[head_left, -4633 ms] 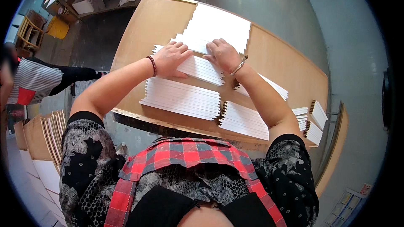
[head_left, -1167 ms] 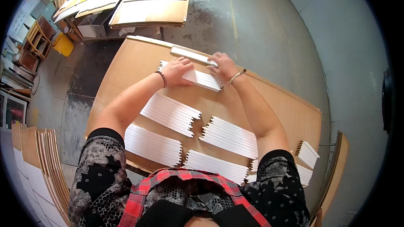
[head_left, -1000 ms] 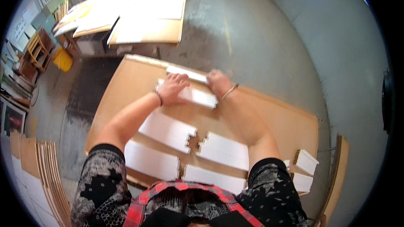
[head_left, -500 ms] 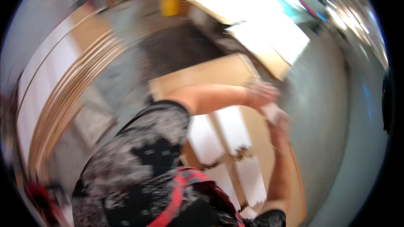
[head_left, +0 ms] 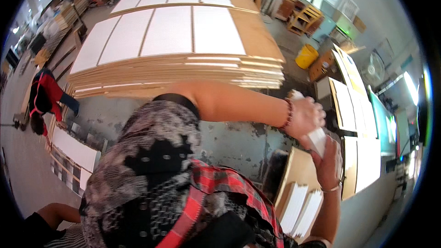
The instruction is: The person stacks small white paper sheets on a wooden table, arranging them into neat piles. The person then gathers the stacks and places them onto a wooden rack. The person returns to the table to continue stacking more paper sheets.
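Observation:
A white bundle of narrow strips [head_left: 318, 141] is gripped between both my hands, off to my right. My left hand [head_left: 307, 118], a beaded bracelet at its wrist, closes round the upper part, and one end of the bundle sticks out past it. Lower down, my right hand [head_left: 329, 163] clasps the other end, its fingers partly hidden. Below the hands, a brown board [head_left: 295, 171] carries white bundles with notched ends [head_left: 294, 207], lying side by side.
A tall stack of large brown-and-white panels [head_left: 171, 31] stands ahead. Tables with white sheets [head_left: 367, 154] run along the right. A yellow bucket [head_left: 307, 56] is on the floor. At the left, a person in red [head_left: 48, 93] bends over white panels [head_left: 76, 150]; another arm [head_left: 57, 216] shows lower left.
My view has swung left, bringing the panel stack ahead and the bending person into sight. Both hands still hold the white bundle, now farther from the board with the other bundles.

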Tool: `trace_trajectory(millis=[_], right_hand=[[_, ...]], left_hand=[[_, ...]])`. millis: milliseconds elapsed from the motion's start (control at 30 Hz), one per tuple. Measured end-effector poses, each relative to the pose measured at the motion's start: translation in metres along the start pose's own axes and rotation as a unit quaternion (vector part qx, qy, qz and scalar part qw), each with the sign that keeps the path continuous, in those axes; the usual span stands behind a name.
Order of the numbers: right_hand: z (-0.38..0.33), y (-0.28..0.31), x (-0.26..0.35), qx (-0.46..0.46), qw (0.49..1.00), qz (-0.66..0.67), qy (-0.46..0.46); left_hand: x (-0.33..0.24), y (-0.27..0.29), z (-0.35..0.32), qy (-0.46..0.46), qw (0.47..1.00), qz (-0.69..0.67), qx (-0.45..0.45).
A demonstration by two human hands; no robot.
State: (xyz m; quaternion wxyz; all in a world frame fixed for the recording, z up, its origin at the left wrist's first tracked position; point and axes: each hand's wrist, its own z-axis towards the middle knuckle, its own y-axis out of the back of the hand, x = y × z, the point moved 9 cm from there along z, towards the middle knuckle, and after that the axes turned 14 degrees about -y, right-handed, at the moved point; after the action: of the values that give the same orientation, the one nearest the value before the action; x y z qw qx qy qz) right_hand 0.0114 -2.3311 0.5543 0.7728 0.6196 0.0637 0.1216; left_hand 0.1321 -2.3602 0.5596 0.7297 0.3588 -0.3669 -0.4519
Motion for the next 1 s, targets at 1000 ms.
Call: trace_trajectory(millis=[1000], right_hand=[[0.662,-0.412,0.741,0.286,0.894,-0.099,0.332]], left_hand=[[0.137,0.061,-0.594,0.693,0.694,0.114,0.157]])
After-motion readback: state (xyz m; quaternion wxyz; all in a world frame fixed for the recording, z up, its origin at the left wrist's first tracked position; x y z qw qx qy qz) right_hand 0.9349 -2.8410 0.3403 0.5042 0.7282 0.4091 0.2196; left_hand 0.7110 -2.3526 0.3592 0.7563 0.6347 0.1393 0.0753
